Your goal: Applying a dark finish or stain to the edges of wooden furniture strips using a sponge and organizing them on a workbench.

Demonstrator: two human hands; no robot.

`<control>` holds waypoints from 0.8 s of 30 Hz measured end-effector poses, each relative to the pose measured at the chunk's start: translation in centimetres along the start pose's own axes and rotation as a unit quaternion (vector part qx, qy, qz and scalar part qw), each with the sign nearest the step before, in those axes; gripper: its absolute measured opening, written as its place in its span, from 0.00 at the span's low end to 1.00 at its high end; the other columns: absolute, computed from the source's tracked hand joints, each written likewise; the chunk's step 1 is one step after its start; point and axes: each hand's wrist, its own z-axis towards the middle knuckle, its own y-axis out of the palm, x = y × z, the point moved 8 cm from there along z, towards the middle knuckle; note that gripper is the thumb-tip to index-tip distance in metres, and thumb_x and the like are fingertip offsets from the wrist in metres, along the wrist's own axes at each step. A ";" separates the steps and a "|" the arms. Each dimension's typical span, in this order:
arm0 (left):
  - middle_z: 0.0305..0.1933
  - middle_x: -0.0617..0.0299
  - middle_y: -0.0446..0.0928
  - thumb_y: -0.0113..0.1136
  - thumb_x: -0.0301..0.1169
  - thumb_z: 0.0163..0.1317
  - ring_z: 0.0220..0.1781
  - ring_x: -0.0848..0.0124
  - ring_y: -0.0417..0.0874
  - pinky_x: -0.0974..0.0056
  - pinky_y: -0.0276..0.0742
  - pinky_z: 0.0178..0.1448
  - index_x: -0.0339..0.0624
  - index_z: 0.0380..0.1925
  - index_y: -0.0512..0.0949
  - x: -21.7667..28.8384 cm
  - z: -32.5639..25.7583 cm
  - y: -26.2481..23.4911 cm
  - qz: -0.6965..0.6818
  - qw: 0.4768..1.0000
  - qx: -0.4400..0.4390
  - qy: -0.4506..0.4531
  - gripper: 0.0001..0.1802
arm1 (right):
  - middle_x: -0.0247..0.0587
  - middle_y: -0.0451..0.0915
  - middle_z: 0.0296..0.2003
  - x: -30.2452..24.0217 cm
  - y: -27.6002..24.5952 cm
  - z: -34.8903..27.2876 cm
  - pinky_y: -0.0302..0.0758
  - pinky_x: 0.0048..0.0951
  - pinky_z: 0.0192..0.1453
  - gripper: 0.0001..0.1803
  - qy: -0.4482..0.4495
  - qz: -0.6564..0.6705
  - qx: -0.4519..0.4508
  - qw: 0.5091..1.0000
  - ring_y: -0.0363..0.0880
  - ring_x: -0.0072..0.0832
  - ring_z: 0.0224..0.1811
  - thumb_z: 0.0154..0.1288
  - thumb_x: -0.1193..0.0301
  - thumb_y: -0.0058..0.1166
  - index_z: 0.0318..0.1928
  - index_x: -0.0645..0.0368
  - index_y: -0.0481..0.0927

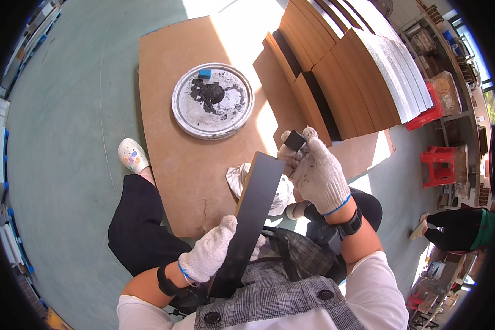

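Observation:
My left hand (pixel 210 250), in a white knit glove, is closed round the side of a long board (pixel 253 201) with a dark face and a tan edge. The board slants from my lap up and away to the right. In my right hand (pixel 320 175), gloved too, a small black block (pixel 295 141) is pinched between the fingertips, just beyond the board's far end. Under the board lies a crumpled white cloth (pixel 281 197). Farther off, a round whitish lid (pixel 184 110) is smeared with black; a small blue block (pixel 204 74) rests near its far rim.
A brown sheet-topped surface (pixel 170 165) spreads before me. Stacked boards (pixel 363 82) with tan edges stand at its right. Red stools (pixel 438 166) and loaded shelves (pixel 451 60) line the right side. Another person (pixel 456 228) is partly visible there.

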 end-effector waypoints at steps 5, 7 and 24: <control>0.48 0.48 0.75 0.32 0.59 0.68 0.43 0.63 0.79 0.58 0.76 0.51 0.36 0.53 0.67 0.4 -0.1 0.3 0.029 0.999 -0.004 0.020 0.35 | 0.41 0.76 0.32 -0.4 -1.9 0.8 0.74 0.30 0.47 0.13 -0.021 -0.028 0.032 0.999 0.76 0.30 0.36 0.66 0.64 0.53 0.42 0.62 0.75; 0.48 0.49 0.75 0.33 0.59 0.68 0.43 0.63 0.79 0.58 0.76 0.51 0.36 0.53 0.67 0.3 0.1 0.1 0.052 0.998 -0.004 0.020 0.35 | 0.42 0.77 0.35 -2.0 -0.9 0.1 0.73 0.29 0.49 0.14 -0.123 -0.124 0.015 0.984 0.76 0.29 0.39 0.66 0.65 0.53 0.44 0.63 0.74; 0.47 0.51 0.76 0.31 0.57 0.70 0.42 0.66 0.79 0.61 0.76 0.50 0.36 0.51 0.70 0.1 -0.1 0.1 0.078 0.996 0.030 0.022 0.34 | 0.43 0.76 0.35 -4.4 5.0 -5.3 0.71 0.36 0.44 0.27 -0.556 -0.609 -0.041 0.564 0.75 0.37 0.38 0.44 0.70 0.71 0.46 0.63 0.74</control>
